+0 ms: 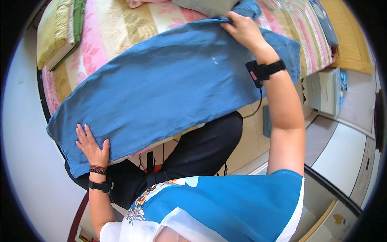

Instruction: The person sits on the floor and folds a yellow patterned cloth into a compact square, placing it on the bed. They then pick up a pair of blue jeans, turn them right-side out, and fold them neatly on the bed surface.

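Note:
A pair of blue denim trousers (157,87), folded lengthwise, lies across the edge of a bed and partly over my legs. My left hand (93,146) rests flat on the hem end at the lower left, fingers spread. At the upper right, my right hand (243,28) pinches the upper edge of the denim between thumb and fingers. More of the denim shows beyond my right wrist, to the right. Both wrists wear black straps, and a cable runs from the right one.
The bed has a striped, flowered sheet (139,27). Folded quilts (56,33) are stacked at the upper left. A grey cloth item (199,6) lies at the top. A wooden bed board (352,39) and a pale bedside cabinet (323,90) stand on the right.

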Motion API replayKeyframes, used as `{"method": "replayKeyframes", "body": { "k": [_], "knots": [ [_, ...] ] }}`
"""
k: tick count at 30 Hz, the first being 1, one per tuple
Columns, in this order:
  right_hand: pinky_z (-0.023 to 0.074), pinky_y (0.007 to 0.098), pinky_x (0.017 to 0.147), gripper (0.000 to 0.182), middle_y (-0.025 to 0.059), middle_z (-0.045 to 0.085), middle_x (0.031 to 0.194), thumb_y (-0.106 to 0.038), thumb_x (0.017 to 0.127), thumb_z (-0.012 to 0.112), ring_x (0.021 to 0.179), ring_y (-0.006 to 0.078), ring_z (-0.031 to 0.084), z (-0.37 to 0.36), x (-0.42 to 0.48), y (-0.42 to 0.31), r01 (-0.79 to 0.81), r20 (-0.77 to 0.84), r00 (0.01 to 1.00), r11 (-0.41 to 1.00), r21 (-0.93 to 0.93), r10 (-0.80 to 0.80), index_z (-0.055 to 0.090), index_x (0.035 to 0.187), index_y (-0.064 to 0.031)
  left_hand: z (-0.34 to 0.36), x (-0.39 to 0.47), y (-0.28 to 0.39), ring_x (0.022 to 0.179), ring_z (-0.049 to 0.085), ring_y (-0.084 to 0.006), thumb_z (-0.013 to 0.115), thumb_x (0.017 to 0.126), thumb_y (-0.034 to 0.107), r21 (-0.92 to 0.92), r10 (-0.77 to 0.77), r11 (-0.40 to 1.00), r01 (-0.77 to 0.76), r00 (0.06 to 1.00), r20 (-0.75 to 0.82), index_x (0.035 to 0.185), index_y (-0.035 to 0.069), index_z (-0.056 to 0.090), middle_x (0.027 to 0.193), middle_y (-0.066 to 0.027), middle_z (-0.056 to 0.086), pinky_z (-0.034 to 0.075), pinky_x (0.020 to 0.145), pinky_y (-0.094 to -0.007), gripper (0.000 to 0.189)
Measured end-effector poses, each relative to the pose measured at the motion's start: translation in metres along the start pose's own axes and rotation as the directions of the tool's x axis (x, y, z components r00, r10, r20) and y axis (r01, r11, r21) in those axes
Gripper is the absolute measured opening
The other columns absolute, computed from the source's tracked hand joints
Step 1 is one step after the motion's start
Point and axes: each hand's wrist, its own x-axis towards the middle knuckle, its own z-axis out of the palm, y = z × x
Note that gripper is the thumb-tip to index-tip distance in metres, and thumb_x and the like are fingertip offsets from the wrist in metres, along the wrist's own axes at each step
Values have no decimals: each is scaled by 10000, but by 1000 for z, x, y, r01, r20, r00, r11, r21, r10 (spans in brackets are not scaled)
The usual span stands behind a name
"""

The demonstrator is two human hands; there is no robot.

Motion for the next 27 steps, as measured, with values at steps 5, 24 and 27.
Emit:
{"method": "replayKeyframes", "body": {
  "k": [5,24,27],
  "knots": [
    [477,417,691,339,177,641,837,-380,798,581,821,347,616,30,35,29,-168,-14,985,985,49,169,643,872,-56,0,-6,0,1381,89,-335,559,732,554,-13,-9,1000,9,1000,10,1443,143,176,1495,-165,114,65,1051,-571,906],
    [176,488,1069,583,50,245,1472,-343,858,513,1358,244,219,39,-61,-102,248,238,954,931,-268,-185,334,1385,-168,-1,87,-75,1367,177,-283,367,865,593,246,-95,967,68,990,100,1411,310,251,1491,-68,172,129,1048,-602,625],
    [279,433,1028,472,79,397,1378,-311,900,489,1280,254,355,2,-58,-18,221,57,975,902,-370,-215,407,1332,-139,-7,87,-133,1305,317,-257,396,889,518,338,-163,932,129,984,72,1384,202,328,1422,-99,326,248,1013,-548,591]
  ]
}}
